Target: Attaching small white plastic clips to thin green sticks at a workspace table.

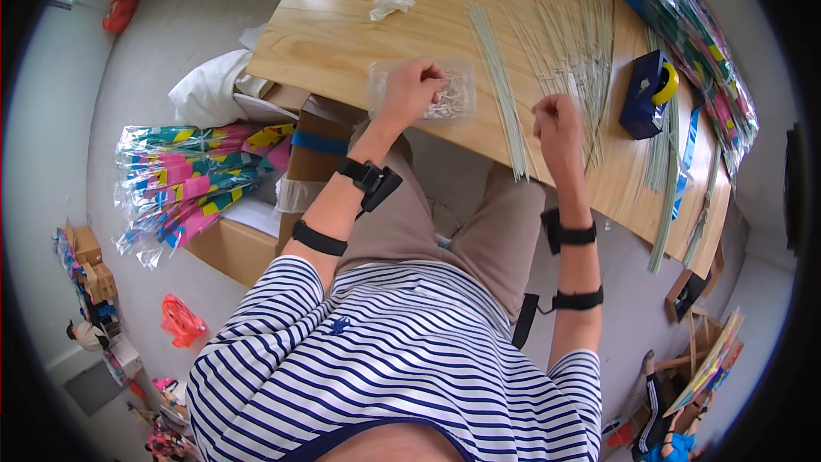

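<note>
My left hand [412,92] is over a clear plastic tub [377,79] at the table's near edge, its fingers pinched together. Small white pieces [459,96] fill the part of the tub that shows beside it. What those fingertips hold, if anything, is too small to make out. Further right, my right hand [560,124] is curled closed at the near ends of a fan of thin pale sticks [577,34]. Its grip is hidden. Between the hands lies a narrow bundle of pale green sticks [499,77], reaching past the table edge.
A dark blue tape dispenser [641,101] with a yellow roll stands right of the sticks. Beyond it lies a plastic-wrapped colourful bundle [701,51]. Another wrapped bundle [201,173] rests by a cardboard box [229,248] at left. Crumpled white scrap [391,6] sits on the wooden table [333,34].
</note>
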### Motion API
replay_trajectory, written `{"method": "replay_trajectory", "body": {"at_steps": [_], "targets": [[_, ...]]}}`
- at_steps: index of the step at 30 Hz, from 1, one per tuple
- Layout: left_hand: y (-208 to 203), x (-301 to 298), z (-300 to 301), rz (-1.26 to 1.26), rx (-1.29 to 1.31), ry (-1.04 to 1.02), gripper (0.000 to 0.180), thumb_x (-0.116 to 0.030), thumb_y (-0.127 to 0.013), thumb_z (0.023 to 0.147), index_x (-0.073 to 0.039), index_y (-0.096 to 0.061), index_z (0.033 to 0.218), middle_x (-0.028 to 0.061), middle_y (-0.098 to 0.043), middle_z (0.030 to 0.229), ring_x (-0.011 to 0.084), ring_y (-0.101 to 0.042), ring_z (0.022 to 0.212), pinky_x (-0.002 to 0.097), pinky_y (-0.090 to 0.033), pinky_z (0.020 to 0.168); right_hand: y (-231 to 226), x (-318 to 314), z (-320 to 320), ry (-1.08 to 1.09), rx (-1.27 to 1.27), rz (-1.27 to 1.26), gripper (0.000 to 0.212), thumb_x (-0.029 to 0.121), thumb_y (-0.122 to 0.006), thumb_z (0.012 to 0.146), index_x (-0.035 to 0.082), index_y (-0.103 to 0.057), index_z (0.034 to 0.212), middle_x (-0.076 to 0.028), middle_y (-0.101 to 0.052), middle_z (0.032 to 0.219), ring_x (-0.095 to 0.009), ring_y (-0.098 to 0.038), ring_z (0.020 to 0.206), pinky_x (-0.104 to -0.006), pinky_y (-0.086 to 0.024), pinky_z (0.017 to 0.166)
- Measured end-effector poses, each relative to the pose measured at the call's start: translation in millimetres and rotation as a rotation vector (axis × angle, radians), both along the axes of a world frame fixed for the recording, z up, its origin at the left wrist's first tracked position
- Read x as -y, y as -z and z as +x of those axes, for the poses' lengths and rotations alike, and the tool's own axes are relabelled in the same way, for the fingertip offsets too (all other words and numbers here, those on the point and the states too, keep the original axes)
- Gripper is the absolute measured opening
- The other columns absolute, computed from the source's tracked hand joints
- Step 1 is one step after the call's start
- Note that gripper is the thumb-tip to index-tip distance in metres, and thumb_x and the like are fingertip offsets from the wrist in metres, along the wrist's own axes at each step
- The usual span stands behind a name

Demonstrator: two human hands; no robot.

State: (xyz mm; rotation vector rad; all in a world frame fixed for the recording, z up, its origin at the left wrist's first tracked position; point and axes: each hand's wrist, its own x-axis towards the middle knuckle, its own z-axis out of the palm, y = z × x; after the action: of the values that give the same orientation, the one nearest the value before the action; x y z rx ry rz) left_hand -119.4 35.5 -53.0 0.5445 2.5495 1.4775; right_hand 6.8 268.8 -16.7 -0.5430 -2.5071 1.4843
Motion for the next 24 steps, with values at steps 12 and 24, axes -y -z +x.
{"method": "replay_trajectory", "body": {"at_steps": [12, 24], "targets": [[-74.9, 10.3, 60.7, 0.850, 0.682, 0.243, 0.006, -0.006, -0.063, 0.091, -0.001, -0.064, 0.094, 0.0146, -0.069, 0.098, 0.0180, -0.068, 0.084, 0.0290, -0.056, 0.077, -49.7, 65.4, 116.2, 0.042, -0.020, -0.074, 0.011, -0.005, -0.060, 0.084, -0.003, -0.063, 0.094, -0.006, -0.058, 0.075, -0.011, -0.050, 0.066, -0.0241, -0.043, 0.062], [-98.4, 7.9, 95.3, 1.032, 0.931, 0.341, 0.008, -0.007, -0.067, 0.089, -0.005, -0.062, 0.094, 0.0103, -0.067, 0.086, 0.0158, -0.064, 0.073, 0.0271, -0.053, 0.065, -99.0, 87.7, 127.2, 0.149, -0.269, -0.010, 0.011, -0.008, -0.060, 0.084, -0.003, -0.065, 0.092, -0.005, -0.061, 0.075, -0.010, -0.050, 0.063, -0.0218, -0.042, 0.059]]}}
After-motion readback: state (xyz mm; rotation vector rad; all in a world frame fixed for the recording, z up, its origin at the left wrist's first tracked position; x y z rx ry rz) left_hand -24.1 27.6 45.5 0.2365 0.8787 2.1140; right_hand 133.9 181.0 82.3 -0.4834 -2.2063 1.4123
